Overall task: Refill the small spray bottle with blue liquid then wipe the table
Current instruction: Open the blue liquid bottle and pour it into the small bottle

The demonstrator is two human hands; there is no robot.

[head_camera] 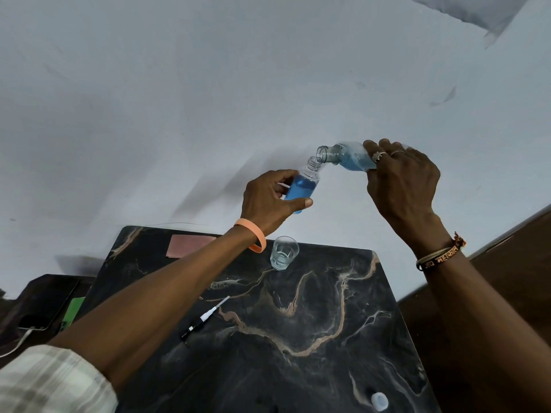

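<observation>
Gripping the small spray bottle (pixel 301 186) in your left hand (pixel 268 198), you hold it raised beyond the far edge of the desk (pixel 298 323). Its neck is open and it is mostly full of blue liquid. Your right hand (pixel 402 180) wraps round the larger bottle (pixel 348 158), which is tipped nearly on its side with its mouth right at the small bottle's neck. On the desk, a glass (pixel 283 252) of clear liquid stands near the far edge and a pink cloth (pixel 190 245) lies to its left. The spray pump (pixel 205 317) lies near the middle, and a white cap (pixel 379 401) rests by the near edge.
</observation>
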